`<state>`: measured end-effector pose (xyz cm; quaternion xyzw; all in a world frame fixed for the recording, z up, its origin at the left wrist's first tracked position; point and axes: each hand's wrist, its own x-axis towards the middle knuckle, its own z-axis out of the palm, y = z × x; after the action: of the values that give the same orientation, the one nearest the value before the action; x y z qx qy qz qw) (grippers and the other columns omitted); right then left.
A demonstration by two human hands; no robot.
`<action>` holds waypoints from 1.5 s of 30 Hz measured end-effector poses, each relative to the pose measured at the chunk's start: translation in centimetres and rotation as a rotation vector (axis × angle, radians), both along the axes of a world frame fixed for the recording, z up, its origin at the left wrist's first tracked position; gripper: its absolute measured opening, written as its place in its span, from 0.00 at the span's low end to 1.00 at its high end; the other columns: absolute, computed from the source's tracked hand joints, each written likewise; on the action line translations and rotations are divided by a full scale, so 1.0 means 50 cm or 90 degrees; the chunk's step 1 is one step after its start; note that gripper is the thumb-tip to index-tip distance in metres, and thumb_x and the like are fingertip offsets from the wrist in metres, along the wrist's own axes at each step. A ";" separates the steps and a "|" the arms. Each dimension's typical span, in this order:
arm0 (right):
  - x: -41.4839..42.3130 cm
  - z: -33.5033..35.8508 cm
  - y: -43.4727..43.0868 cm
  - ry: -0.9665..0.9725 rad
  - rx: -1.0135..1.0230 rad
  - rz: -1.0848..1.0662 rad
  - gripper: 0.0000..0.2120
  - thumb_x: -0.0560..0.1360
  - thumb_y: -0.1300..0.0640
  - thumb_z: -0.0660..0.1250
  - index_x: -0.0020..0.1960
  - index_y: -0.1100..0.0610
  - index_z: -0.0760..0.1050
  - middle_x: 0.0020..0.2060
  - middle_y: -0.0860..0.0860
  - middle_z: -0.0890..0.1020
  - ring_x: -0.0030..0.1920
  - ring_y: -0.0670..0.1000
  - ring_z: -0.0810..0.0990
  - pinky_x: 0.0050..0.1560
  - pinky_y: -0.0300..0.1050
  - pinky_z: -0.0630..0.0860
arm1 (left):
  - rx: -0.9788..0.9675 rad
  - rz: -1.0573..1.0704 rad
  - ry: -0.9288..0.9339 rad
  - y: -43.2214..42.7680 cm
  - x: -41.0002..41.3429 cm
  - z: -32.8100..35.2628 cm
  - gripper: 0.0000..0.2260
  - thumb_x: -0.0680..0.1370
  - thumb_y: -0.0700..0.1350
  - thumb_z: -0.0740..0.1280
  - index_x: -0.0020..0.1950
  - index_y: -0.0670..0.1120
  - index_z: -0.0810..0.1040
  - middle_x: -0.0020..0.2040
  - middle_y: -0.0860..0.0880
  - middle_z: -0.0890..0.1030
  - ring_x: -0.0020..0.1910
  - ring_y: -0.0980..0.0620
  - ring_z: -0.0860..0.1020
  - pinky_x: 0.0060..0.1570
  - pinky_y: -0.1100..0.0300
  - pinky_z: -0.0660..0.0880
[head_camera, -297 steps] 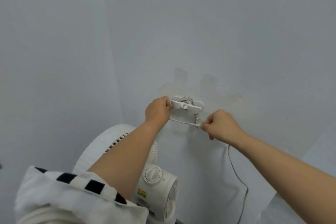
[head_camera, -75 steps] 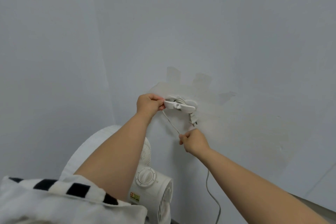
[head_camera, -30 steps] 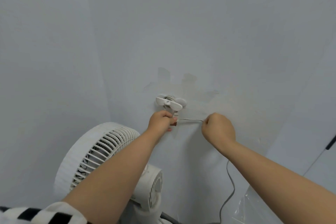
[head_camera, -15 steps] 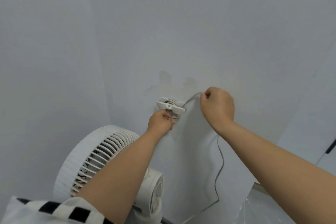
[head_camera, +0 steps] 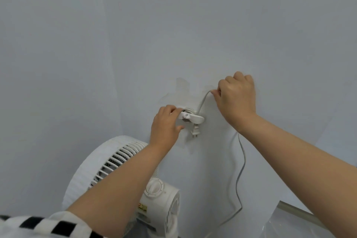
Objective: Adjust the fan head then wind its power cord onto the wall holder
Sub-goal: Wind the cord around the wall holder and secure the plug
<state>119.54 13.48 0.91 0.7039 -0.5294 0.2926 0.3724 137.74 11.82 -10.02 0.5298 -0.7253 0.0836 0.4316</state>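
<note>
We look down along two bare arms reaching toward a pale grey wall (head_camera: pixel 193 25). A small white wall holder (head_camera: pixel 191 118) is fixed to it, with turns of the white power cord (head_camera: pixel 241 170) already wrapped around its hub behind a winged crossbar. The left hand (head_camera: pixel 166 123) rests on the left end of that crossbar, fingers curled loosely over it and the thumb spread below; we cannot tell how firmly it grips. The right hand (head_camera: pixel 236 96) is up and to the right of the holder, closed into a fist with the cord pinched between thumb and fingers. From that pinch the cord slants down and left to the holder. The loose remainder hangs below the right wrist, running down the wall in a gentle wave and curving left toward the floor. The cord's plug (head_camera: pixel 196 132) dangles just beneath the holder, prongs pointing down. Below the left forearm stands the white fan (head_camera: pixel 119 162), its ribbed grille facing left and a round dial on top of the motor housing. A black-and-white striped sleeve (head_camera: pixel 48 226) shows at the bottom left.
</note>
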 end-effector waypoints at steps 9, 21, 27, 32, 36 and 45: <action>0.014 0.016 -0.005 -0.051 0.102 -0.021 0.15 0.76 0.52 0.63 0.33 0.57 0.69 0.32 0.55 0.80 0.38 0.57 0.72 0.49 0.50 0.59 | -0.104 0.076 -0.220 -0.020 -0.013 0.036 0.20 0.55 0.50 0.81 0.33 0.44 0.74 0.31 0.48 0.75 0.29 0.47 0.74 0.27 0.59 0.66; 0.012 0.009 0.004 -0.080 0.110 0.024 0.11 0.74 0.56 0.59 0.38 0.58 0.76 0.36 0.52 0.81 0.43 0.54 0.74 0.49 0.46 0.56 | 0.081 -0.038 -0.092 -0.019 -0.048 0.126 0.14 0.74 0.55 0.67 0.52 0.46 0.80 0.44 0.50 0.79 0.45 0.51 0.73 0.43 0.57 0.70; 0.008 0.018 0.021 -0.065 0.155 0.019 0.12 0.77 0.54 0.60 0.42 0.60 0.76 0.39 0.54 0.82 0.46 0.56 0.75 0.50 0.47 0.63 | 0.150 -0.017 0.030 -0.023 -0.094 0.141 0.10 0.76 0.49 0.65 0.38 0.45 0.79 0.37 0.48 0.80 0.39 0.47 0.76 0.36 0.58 0.69; 0.007 0.004 0.048 -0.220 0.251 0.064 0.07 0.77 0.55 0.60 0.49 0.57 0.74 0.38 0.52 0.80 0.41 0.56 0.77 0.39 0.45 0.68 | 0.235 -0.033 0.233 -0.021 -0.091 0.135 0.13 0.74 0.47 0.66 0.30 0.46 0.74 0.29 0.49 0.78 0.31 0.48 0.77 0.37 0.55 0.77; 0.007 -0.017 0.063 -0.416 0.397 0.150 0.06 0.74 0.60 0.59 0.49 0.53 0.73 0.28 0.49 0.74 0.31 0.50 0.73 0.35 0.44 0.70 | 0.367 -0.127 0.485 -0.014 -0.087 0.142 0.13 0.76 0.43 0.66 0.32 0.42 0.74 0.28 0.47 0.80 0.20 0.54 0.74 0.28 0.58 0.75; -0.050 -0.077 0.062 -0.551 0.598 0.221 0.14 0.78 0.65 0.59 0.37 0.56 0.76 0.25 0.52 0.73 0.23 0.48 0.68 0.26 0.36 0.67 | 0.712 -0.316 0.753 0.007 -0.031 0.203 0.08 0.78 0.40 0.59 0.43 0.37 0.74 0.31 0.39 0.83 0.30 0.47 0.83 0.35 0.63 0.80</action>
<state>117.06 16.57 -2.92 0.6854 -0.5814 0.3430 -0.2729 136.19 12.17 0.14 0.4469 -0.4104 -0.6747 0.4202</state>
